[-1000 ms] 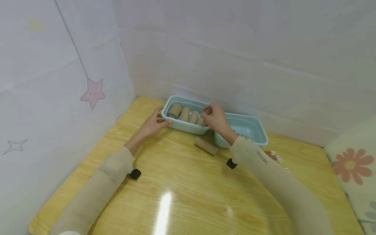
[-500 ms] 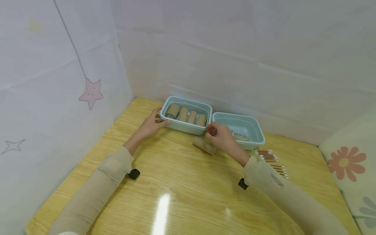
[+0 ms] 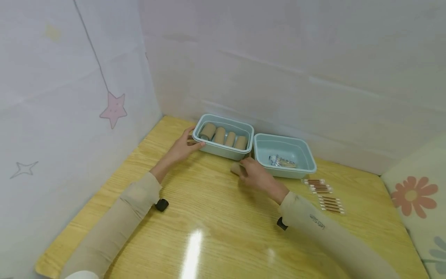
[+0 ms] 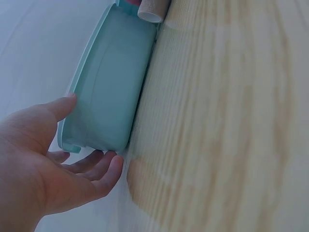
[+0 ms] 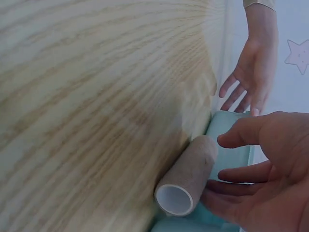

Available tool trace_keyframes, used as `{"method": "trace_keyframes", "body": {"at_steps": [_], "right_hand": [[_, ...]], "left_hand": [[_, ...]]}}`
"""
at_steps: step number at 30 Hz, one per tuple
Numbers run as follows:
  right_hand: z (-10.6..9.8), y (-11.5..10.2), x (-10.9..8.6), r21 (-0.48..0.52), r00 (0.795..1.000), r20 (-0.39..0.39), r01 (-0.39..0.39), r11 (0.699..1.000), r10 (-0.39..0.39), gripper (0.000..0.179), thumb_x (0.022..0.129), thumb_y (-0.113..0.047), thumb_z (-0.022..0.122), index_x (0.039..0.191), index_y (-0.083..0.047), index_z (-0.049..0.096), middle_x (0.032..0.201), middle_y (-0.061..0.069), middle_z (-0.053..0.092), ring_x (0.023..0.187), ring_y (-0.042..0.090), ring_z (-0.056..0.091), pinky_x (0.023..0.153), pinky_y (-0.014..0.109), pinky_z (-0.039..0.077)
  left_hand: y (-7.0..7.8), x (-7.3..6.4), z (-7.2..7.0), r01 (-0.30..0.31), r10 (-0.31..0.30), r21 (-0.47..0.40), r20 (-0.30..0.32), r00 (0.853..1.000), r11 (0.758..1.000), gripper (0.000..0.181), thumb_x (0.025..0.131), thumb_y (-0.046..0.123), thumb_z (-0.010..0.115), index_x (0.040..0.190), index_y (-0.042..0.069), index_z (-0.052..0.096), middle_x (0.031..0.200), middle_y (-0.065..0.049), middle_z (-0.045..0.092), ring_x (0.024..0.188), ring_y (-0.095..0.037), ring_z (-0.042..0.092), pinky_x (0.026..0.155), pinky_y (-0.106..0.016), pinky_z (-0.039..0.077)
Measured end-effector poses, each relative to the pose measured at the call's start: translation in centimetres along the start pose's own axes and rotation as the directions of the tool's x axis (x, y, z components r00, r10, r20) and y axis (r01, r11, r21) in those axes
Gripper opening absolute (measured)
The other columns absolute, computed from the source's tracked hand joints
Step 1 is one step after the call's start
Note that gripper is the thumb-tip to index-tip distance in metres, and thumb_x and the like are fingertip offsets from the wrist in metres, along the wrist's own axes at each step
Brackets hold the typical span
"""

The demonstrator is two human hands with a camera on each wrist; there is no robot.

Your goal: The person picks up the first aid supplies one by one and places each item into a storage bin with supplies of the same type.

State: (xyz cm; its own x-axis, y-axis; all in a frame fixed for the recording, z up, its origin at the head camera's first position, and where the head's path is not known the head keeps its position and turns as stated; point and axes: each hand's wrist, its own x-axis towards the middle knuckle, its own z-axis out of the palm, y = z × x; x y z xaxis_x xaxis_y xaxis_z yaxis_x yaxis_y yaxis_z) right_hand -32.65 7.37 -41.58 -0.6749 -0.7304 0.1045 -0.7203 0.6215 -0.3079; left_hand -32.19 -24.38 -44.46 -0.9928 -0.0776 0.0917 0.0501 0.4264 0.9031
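Note:
In the head view my left hand (image 3: 179, 150) holds the left end of a light blue plastic bin (image 3: 224, 152). Its thumb meets the front rim, with the fingers round the end wall, as the left wrist view (image 4: 63, 154) also shows. Several cardboard tubes (image 3: 219, 135) lie side by side inside this bin. Another cardboard tube (image 5: 186, 176) lies on the table before the bins. My right hand (image 3: 258, 175) is at this tube, hiding most of it from above. In the right wrist view its thumb and fingers are spread, fingertips right beside the tube.
A second light blue bin (image 3: 285, 172) stands to the right, with a plastic-wrapped bundle of thin sticks (image 3: 283, 161) inside. Brown-stemmed cotton swabs (image 3: 331, 204) lie in rows on the wooden table (image 3: 209, 224) right of it. A pale fabric wall (image 3: 265, 77) rises behind the bins.
My right hand has moved from over the left bin's tubes down to the tube on the table. The left hand stays at the bin's end.

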Motion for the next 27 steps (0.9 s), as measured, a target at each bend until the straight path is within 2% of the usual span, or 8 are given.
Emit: {"method": "trace_keyframes", "body": {"at_steps": [3,7,14,15,19,27], "right_hand": [[0.2,0.0,0.0,-0.035,0.993,0.084,-0.079,0.996,0.082,0.051,0.087,-0.019,0.063,0.129,0.003,0.046,0.121,0.015,0.05,0.107,0.025,0.05,0.087,0.037,0.042],[0.4,0.2,-0.1,-0.061,0.982,0.131,-0.129,0.99,0.136,0.057,0.087,-0.023,0.064,0.133,0.002,0.041,0.125,0.016,0.047,0.11,0.026,0.048,0.089,0.038,0.041],[0.9,1.2,-0.6,-0.1,0.992,0.072,-0.095,0.99,0.103,0.046,0.085,-0.013,0.064,0.124,0.004,0.048,0.114,0.016,0.052,0.101,0.025,0.051,0.081,0.037,0.044],[0.8,1.4,-0.7,-0.101,0.993,0.065,-0.088,0.991,0.095,0.043,0.085,-0.012,0.064,0.122,0.004,0.049,0.111,0.015,0.053,0.098,0.024,0.052,0.079,0.036,0.045],[0.5,1.7,-0.8,-0.082,0.997,0.037,-0.066,0.995,0.069,0.038,0.082,-0.009,0.065,0.115,0.004,0.054,0.103,0.015,0.056,0.09,0.023,0.054,0.072,0.035,0.046],[-0.1,1.8,-1.2,-0.03,0.993,0.062,-0.102,0.994,0.103,0.042,0.082,-0.009,0.068,0.12,0.003,0.054,0.106,0.014,0.058,0.095,0.024,0.055,0.076,0.037,0.046]], "left_hand": [[0.2,0.1,0.1,-0.004,0.004,-0.002,0.007,1.0,1.0,0.082,0.081,0.05,0.066,0.144,0.042,0.014,0.13,-0.008,0.041,0.115,-0.027,0.047,0.087,-0.047,0.042],[0.4,0.2,0.4,-0.01,0.01,-0.007,0.018,1.0,1.0,0.082,0.081,0.05,0.066,0.144,0.043,0.014,0.13,-0.008,0.041,0.115,-0.026,0.047,0.087,-0.047,0.042],[0.7,0.4,1.2,-0.019,0.02,-0.007,0.027,0.999,1.0,0.083,0.079,0.052,0.066,0.144,0.043,0.014,0.127,-0.007,0.044,0.113,-0.024,0.049,0.085,-0.045,0.044],[1.2,0.3,1.2,-0.011,0.012,-0.014,0.037,0.999,1.0,0.084,0.08,0.05,0.066,0.145,0.041,0.014,0.128,-0.007,0.043,0.114,-0.025,0.048,0.086,-0.046,0.043],[1.8,0.4,1.5,-0.007,0.008,-0.013,0.046,0.999,1.0,0.084,0.08,0.049,0.066,0.145,0.04,0.014,0.131,-0.008,0.041,0.116,-0.025,0.047,0.087,-0.047,0.042],[1.2,0.8,2.0,-0.009,0.009,-0.01,0.039,0.999,1.0,0.083,0.079,0.05,0.067,0.144,0.041,0.015,0.127,-0.005,0.043,0.115,-0.023,0.048,0.087,-0.046,0.042]]}}
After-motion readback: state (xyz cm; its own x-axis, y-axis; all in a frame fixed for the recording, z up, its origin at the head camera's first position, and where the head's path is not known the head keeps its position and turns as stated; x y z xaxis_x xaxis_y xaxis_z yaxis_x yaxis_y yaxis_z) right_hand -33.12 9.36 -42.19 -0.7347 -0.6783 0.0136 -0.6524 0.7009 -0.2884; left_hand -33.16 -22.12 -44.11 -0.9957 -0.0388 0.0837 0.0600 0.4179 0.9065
